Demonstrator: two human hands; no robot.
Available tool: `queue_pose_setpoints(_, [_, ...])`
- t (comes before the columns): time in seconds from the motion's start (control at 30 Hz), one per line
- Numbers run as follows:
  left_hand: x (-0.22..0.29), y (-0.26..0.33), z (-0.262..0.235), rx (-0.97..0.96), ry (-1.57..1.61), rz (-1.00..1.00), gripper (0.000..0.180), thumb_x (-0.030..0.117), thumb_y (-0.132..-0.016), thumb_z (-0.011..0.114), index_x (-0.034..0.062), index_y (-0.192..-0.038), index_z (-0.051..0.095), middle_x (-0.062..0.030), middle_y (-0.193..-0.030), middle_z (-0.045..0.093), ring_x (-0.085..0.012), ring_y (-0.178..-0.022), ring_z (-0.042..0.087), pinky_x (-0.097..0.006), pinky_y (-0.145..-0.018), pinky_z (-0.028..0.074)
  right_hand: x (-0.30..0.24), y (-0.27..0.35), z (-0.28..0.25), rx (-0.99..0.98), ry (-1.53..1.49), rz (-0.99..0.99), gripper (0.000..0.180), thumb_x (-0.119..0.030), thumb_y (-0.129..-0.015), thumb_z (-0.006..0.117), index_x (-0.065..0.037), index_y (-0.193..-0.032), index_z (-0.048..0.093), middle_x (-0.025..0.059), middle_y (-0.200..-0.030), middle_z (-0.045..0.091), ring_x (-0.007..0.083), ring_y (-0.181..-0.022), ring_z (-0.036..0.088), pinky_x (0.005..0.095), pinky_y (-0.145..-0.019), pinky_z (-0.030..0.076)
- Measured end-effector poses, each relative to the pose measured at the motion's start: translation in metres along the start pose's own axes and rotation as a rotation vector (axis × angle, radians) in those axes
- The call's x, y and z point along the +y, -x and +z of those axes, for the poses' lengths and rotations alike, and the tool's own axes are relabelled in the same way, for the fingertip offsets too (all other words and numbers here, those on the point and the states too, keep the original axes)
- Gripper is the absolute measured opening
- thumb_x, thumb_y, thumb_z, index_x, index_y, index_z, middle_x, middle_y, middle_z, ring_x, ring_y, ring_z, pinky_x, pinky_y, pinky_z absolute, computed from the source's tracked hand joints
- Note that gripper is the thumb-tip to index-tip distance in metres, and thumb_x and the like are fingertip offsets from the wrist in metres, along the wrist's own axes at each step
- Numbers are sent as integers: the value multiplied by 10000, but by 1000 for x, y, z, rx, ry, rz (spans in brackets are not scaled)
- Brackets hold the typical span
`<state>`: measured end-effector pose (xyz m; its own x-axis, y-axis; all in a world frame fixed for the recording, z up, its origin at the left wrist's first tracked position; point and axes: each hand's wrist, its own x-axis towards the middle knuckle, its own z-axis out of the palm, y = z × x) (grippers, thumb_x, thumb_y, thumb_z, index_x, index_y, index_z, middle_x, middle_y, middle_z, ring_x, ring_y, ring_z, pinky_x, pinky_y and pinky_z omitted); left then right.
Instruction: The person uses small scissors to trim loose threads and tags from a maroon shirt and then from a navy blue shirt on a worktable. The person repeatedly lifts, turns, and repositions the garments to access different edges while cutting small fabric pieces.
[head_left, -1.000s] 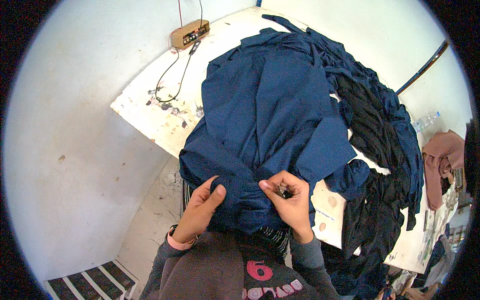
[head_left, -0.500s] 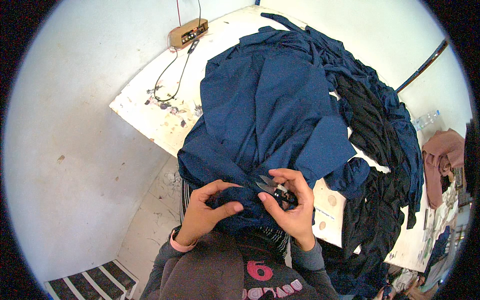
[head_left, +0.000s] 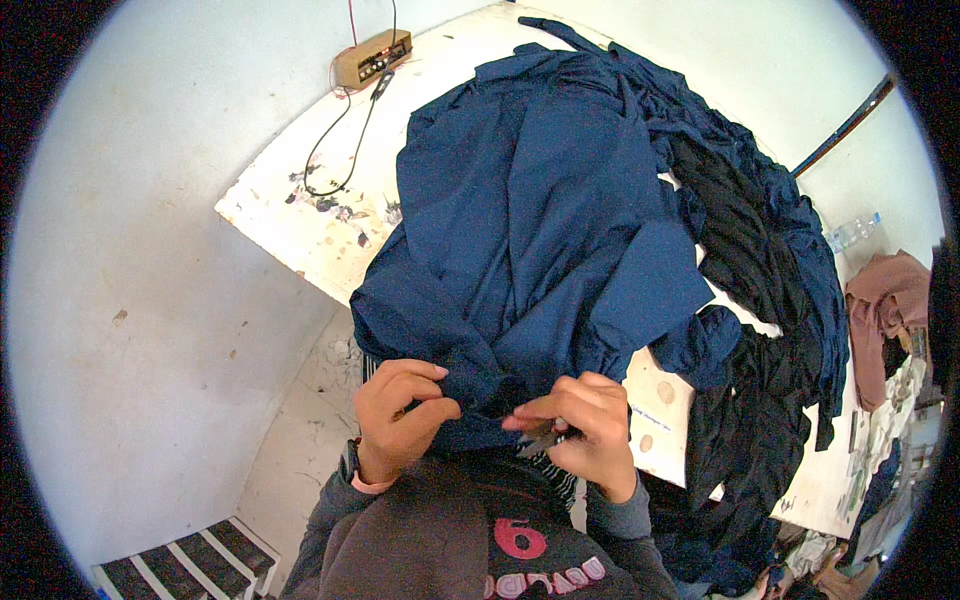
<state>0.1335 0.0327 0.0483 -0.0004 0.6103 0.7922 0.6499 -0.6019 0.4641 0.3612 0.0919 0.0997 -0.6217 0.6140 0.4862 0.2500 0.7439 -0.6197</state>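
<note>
While both hands pinch the navy garment point(head_left: 540, 250) hem, left hand point(head_left: 395, 420), right hand point(head_left: 580, 435) grip hiding a small dark object

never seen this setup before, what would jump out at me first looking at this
The big heap of dark blue fabric spread across the white table dominates the middle. At its near edge, the left hand and right hand pinch the cloth together, the right one also holding a small dark tool I cannot identify. A small tan box with wires sits at the table's far corner.
</note>
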Motion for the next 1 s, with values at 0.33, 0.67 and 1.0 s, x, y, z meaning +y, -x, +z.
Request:
queue_pose_setpoints(0.33, [2, -4, 3, 62, -74, 16, 177, 100, -519, 725, 128, -693, 708, -13, -727, 592, -252, -799, 675, -336, -629, 526, 5, 7, 8, 252, -41, 119, 377, -138, -729, 867, -58, -1047, 680, 92, -919, 720, 230, -703, 653, 341, -613, 436])
queue_pose_setpoints(0.67, [7, -7, 3, 11, -99, 15, 164, 135, -541, 720, 149, -704, 722, -5, -735, 600, -241, -789, 673, -331, -623, 530, 10, 4, 14, 208, -75, 135, 250, -129, -753, 846, -94, -973, 733, 58, -904, 757, 179, -647, 651, 302, -577, 387])
queue_pose_setpoints(1.0, [7, -3, 8, 1, 56, -69, 243, 21, -546, 735, 101, -767, 673, -22, -721, 666, -264, -821, 699, -360, -658, 547, 0, 2, 8, 196, 287, 41, 229, -183, -761, 837, -121, -957, 738, 15, -882, 754, 150, -642, 659, 308, -539, 357])
